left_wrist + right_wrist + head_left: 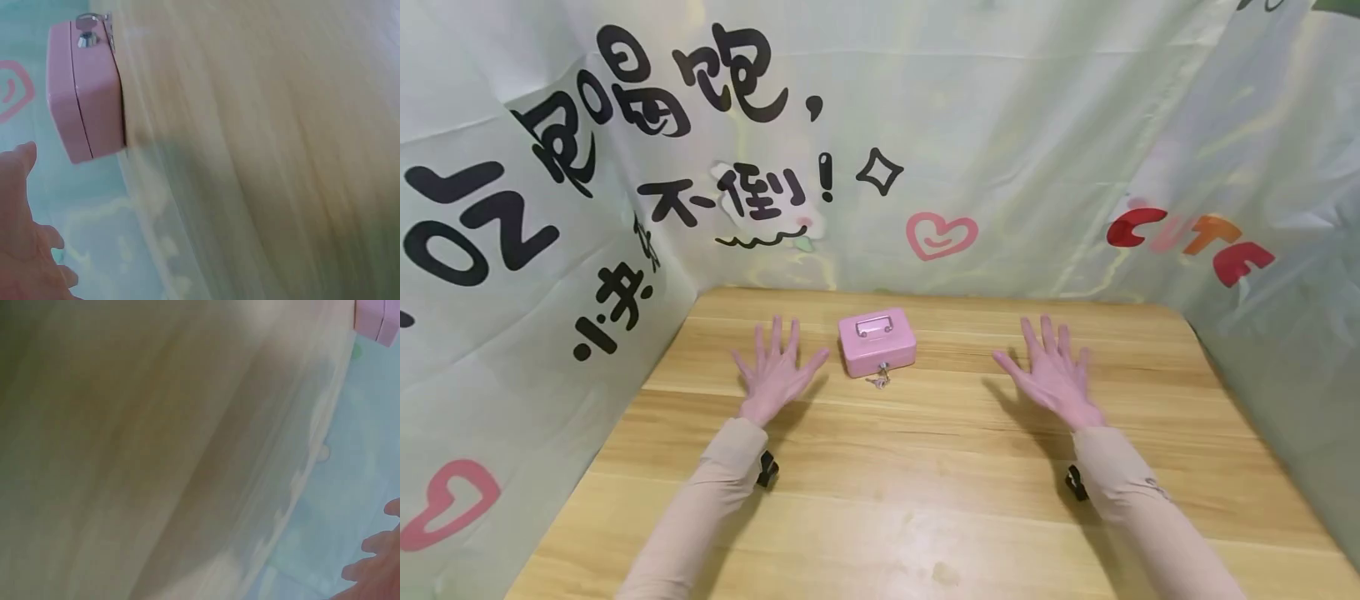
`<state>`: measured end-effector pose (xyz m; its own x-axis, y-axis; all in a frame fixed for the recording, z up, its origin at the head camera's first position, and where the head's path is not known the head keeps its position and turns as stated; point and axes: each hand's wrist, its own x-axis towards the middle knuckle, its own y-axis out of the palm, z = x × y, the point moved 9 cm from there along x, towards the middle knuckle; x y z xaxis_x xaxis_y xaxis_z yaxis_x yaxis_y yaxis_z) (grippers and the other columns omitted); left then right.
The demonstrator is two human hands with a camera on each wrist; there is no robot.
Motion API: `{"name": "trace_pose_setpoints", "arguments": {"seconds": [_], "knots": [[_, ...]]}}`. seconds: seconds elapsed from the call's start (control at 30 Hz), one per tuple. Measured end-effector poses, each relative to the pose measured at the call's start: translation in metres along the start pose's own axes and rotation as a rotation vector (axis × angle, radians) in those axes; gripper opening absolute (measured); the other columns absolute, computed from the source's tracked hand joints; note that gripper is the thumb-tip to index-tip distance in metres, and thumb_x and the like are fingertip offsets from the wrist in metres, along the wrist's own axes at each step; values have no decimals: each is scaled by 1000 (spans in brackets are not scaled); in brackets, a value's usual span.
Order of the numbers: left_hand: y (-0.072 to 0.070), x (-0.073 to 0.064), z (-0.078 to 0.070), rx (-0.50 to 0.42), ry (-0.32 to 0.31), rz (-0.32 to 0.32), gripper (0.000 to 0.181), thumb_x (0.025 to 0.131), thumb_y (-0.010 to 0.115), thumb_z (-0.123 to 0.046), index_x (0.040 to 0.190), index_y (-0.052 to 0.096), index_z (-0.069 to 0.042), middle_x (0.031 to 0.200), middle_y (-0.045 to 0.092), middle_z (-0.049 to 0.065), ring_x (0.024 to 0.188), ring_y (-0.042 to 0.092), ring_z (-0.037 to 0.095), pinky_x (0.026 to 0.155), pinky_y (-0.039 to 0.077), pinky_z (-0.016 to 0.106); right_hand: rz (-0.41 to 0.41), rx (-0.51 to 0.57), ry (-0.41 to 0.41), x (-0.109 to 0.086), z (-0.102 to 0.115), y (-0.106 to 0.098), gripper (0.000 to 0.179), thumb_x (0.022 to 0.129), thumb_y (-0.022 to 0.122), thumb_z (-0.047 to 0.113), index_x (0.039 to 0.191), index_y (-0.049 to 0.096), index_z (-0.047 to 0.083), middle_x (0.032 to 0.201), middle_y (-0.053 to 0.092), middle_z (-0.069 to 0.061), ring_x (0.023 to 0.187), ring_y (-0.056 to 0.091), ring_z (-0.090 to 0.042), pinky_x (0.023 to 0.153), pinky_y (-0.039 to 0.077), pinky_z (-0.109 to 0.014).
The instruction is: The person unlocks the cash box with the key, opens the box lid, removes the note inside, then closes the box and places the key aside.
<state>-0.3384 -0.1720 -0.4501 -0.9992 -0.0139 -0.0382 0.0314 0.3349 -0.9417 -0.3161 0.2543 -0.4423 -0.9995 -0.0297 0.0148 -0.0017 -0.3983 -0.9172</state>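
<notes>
A pink cash box (877, 343) with a metal carrying handle (875, 326) on its lid sits closed toward the back of the table. From the lock on its front hangs a small bunch of keys (881, 379). My left hand (772, 375), fingers spread, hovers just left of the box and holds nothing. To the right of the box, farther off, my right hand (1054, 375) is likewise spread and holds nothing. The left wrist view shows the box's front and side (94, 94) close by; only a corner of the box (377, 319) enters the right wrist view.
The wooden table (910, 500) reaches back to a pale printed curtain (1000, 125), which also encloses the left and right sides. Black lettering, pink hearts and the word CUTE (1187, 242) decorate it. A dark band (767, 469) shows at each sleeve.
</notes>
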Motion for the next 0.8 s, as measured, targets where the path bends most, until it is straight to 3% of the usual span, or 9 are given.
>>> {"name": "trace_pose_setpoints", "arguments": {"seconds": [0.33,0.53,0.8], "knots": [[13,4,-22,-164,16,77,91,97,26,-75,163,0,-18,170,-11,11,156,-12,43,117,-11,78,38,113,-20,13,26,14,92,96,29,75,163,-3,19,169,-13,-17,155,-7,-49,118,-6,-78],[23,9,-33,-279,26,92,91,98,32,-71,163,2,-15,171,0,14,157,-8,41,120,-6,75,42,239,-68,21,46,22,87,101,33,66,163,2,13,169,-6,-20,155,-1,-48,122,-1,-74],[29,10,-49,-473,52,93,90,101,44,-59,161,8,-3,170,7,19,158,-4,41,125,-6,67,98,440,-83,29,57,35,84,101,37,62,164,4,16,171,-1,-16,157,5,-42,125,4,-69]]}}
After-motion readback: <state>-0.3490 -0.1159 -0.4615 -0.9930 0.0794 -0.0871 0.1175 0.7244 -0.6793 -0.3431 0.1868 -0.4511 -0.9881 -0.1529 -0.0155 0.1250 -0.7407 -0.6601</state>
